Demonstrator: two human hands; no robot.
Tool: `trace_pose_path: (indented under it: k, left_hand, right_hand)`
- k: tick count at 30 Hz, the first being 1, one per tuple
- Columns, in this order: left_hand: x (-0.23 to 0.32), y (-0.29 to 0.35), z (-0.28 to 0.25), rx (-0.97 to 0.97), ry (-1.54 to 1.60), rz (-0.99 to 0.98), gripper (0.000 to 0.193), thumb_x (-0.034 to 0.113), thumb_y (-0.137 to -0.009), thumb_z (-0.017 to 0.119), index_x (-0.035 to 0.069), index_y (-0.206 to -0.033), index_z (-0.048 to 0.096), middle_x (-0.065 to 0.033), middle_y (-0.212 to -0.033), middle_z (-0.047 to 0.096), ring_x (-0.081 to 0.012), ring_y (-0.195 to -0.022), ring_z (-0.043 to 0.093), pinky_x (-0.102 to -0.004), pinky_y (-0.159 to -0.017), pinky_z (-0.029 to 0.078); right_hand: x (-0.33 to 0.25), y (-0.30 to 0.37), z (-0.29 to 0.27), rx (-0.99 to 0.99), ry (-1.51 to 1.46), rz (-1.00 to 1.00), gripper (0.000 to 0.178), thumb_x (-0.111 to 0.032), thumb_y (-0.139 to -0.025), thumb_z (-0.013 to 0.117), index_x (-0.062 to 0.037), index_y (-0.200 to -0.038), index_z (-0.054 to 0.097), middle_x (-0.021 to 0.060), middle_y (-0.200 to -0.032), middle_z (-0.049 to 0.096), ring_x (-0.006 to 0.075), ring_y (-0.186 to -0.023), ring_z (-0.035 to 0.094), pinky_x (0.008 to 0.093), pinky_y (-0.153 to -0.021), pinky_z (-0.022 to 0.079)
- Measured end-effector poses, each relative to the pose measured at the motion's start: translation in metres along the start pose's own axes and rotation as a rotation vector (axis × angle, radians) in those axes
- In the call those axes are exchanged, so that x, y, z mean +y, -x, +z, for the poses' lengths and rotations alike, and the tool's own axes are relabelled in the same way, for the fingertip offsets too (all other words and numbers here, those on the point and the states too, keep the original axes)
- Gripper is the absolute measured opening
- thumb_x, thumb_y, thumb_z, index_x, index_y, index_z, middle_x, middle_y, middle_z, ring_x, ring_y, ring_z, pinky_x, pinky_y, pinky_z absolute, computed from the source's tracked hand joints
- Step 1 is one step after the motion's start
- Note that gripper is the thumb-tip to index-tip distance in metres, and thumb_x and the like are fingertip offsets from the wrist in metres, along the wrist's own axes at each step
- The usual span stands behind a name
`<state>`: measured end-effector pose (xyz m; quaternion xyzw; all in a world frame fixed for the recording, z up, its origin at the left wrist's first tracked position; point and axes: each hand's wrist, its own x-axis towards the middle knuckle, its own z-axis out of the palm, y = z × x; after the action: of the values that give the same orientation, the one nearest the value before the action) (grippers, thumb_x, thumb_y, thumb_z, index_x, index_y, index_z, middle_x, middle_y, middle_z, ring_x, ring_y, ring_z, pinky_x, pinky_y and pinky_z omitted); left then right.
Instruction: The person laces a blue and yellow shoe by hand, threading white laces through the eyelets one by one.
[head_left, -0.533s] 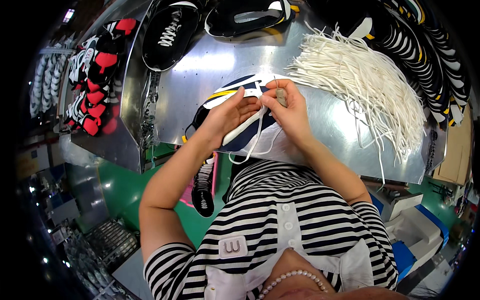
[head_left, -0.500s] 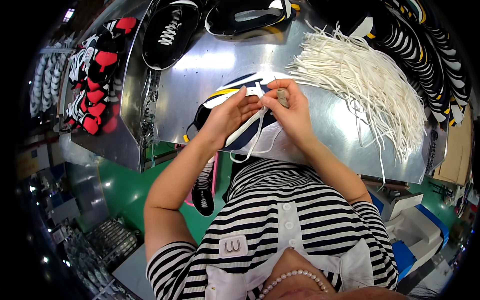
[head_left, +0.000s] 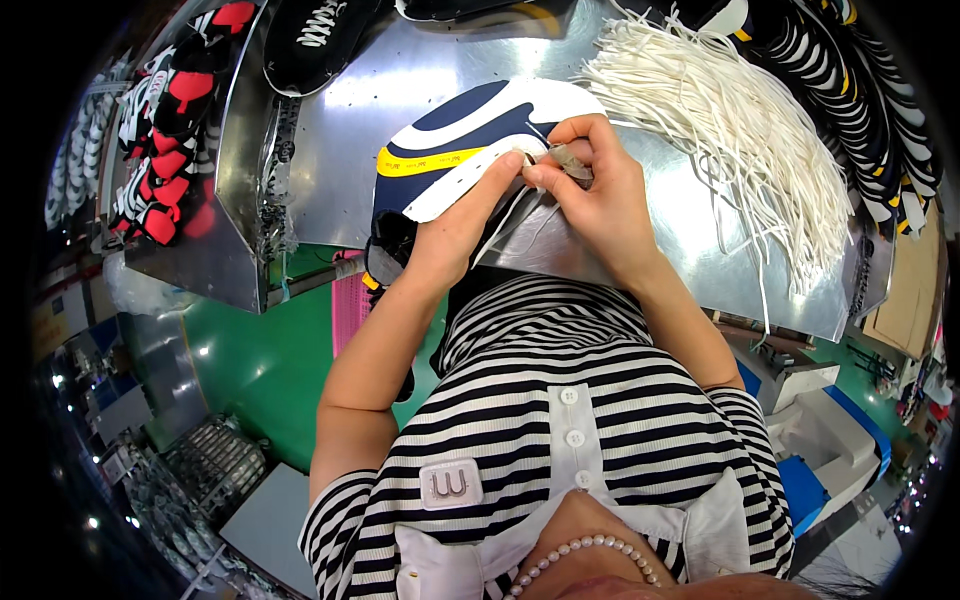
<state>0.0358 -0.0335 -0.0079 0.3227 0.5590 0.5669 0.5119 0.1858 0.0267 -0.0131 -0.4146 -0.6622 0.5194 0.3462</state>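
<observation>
A navy and white shoe [head_left: 455, 140] with a yellow stripe is held over the near part of a metal table [head_left: 335, 190]; whether it lies flat or is partly lifted can't be told. The shoe's white strip of holes is turned towards the body, probably so the holes can be seen and reached.

The shoe is gripped by the left hand [head_left: 468, 205] at its near edge: thumb laid on the strip, the other fingers mostly hidden. Likely clamped this way so the soft edge doesn't slip or fold.

The right hand [head_left: 600, 190] is placed at the right end of the shoe's strip. Thumb and fingertip are brought together in a pinch; whether lace or strip edge is caught there can't be told. A grey-brown handle [head_left: 572, 165] is trapped among the bent fingers, presumably so it needn't be put down. Any tip is too fine to make out clearly.

A white lace [head_left: 487, 247] is left hanging on the shoe's near side, apparently loose so it can be drawn freely.

Right of the shoe, a pile of white laces [head_left: 720, 140] is spread, likely for easy picking. Beyond that pile from the shoe, stacked shoe parts [head_left: 850, 100] are lined up. A black shoe [head_left: 315, 45] is set beyond the shoe, to its left.
</observation>
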Motion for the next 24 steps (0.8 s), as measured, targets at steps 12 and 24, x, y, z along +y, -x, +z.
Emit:
trace_pose_path:
  k: [12, 24]
  left_hand:
    - [-0.001, 0.003, -0.004, 0.010, -0.155, -0.042, 0.023, 0.016, -0.095, 0.066, 0.000, -0.111, 0.068, -0.0037, -0.105, 0.069, -0.0106, -0.092, 0.063, -0.0250, -0.082, 0.050]
    - [-0.006, -0.006, -0.009, -0.096, -1.095, 0.754, 0.033, 0.013, -0.090, 0.064, 0.000, -0.120, 0.064, -0.0135, -0.116, 0.069, -0.0281, -0.108, 0.065, -0.0379, -0.095, 0.048]
  right_hand:
    - [-0.003, 0.012, -0.017, -0.120, -0.045, -0.038, 0.012, -0.006, -0.095, 0.061, 0.0023, -0.103, 0.056, 0.0081, -0.087, 0.071, 0.0097, -0.069, 0.057, 0.0226, -0.062, 0.046]
    - [0.003, -0.008, 0.006, -0.069, 0.498, -0.296, 0.027, -0.011, -0.090, 0.060, 0.0016, -0.108, 0.046, 0.0169, -0.068, 0.064, 0.0350, -0.067, 0.066, 0.0425, -0.059, 0.051]
